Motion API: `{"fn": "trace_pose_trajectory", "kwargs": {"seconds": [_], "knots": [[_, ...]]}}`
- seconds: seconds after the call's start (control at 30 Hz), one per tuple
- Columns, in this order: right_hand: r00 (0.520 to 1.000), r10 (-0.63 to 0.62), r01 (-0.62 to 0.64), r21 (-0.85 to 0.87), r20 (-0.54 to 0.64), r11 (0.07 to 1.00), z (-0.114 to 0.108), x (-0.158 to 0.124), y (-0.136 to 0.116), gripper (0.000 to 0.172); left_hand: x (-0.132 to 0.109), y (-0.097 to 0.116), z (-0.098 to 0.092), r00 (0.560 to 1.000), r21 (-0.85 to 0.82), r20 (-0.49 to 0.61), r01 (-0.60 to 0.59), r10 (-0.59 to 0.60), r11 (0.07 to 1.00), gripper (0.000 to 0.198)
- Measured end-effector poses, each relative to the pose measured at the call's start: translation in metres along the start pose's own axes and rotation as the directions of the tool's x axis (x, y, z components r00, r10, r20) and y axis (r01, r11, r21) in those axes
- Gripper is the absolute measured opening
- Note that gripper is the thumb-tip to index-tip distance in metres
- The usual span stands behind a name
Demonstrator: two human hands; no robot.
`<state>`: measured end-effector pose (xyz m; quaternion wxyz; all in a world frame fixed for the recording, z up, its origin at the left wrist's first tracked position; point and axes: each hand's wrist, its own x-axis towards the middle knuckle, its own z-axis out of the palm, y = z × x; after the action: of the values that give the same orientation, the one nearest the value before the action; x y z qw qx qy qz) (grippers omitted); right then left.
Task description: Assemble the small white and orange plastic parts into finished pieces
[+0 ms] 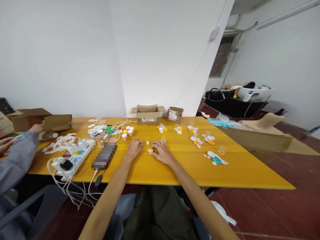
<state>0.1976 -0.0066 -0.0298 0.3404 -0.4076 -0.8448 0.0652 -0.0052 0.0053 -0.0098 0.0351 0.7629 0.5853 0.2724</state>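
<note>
judging by how things lie, the work in hand looks partway along: a cluster of small white-topped containers (130, 132) stands together beyond the left hand (135, 148) and seems to be the finished share, while several groups of loose parts lie apart on the right half of the tabletop (175, 170), among them an orange ring (211, 142), a turquoise wheel (216, 160) and clear rings (221, 152), so most of the assembling appears to be left. the piece being worked on, a small orange-and-white round part (150, 151), sits on the tabletop between the two hands, right at the thumb of the right hand (160, 150). that hand's thumb and fingers are parted around the near side of the part; whether they pinch it or only touch it, i cannot tell. the left hand's fingers are bent down toward the tabletop with nothing visible in them, and how far they are spread is hard to tell. a small white piece (147, 142) lies between the hands, and a clear ring (163, 138) lies just beyond the right one.
</note>
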Motion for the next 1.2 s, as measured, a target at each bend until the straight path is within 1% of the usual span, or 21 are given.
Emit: {"fn": "trace_pose_trajectory", "kwargs": {"seconds": [0.23,0.4,0.5,0.63,0.73,0.83,1.0,1.2], "knots": [[1.000,0.005,-0.005,0.014,0.006,1.000,-0.001,0.000,0.000,0.010,0.000,0.000,0.003,1.000,0.080,0.025,0.015,-0.017,0.997,0.022],[1.000,0.017,-0.017,0.011,0.019,1.000,-0.001,0.000,0.000,0.011,-0.001,-0.001,0.004,0.999,0.070,0.031,0.005,-0.007,0.998,0.023],[0.999,0.024,-0.025,0.007,0.026,1.000,-0.002,0.000,-0.001,0.011,-0.001,-0.002,0.005,1.000,-0.001,0.003,-0.022,0.022,1.000,0.023],[0.999,0.024,-0.025,0.013,0.029,1.000,-0.001,0.000,0.000,0.012,-0.001,0.001,0.006,0.996,-0.186,-0.022,-0.094,0.091,0.978,0.019],[1.000,0.017,-0.017,0.007,0.021,1.000,0.000,0.000,0.001,0.012,-0.001,0.008,0.009,0.991,-0.328,-0.004,-0.130,0.137,0.936,0.015],[1.000,0.003,-0.003,0.022,0.017,1.000,0.001,0.000,0.003,0.012,0.000,0.016,0.013,0.986,-0.427,0.031,-0.133,0.162,0.894,0.014],[1.000,-0.005,0.004,0.050,0.028,0.999,-0.001,0.001,0.002,0.013,-0.001,0.025,0.013,0.973,-0.514,0.078,-0.148,0.218,0.845,0.017],[1.000,0.002,-0.003,0.027,0.031,1.000,-0.002,0.001,0.000,0.013,-0.003,0.026,0.008,0.964,-0.546,0.106,-0.148,0.244,0.825,0.016]]}}
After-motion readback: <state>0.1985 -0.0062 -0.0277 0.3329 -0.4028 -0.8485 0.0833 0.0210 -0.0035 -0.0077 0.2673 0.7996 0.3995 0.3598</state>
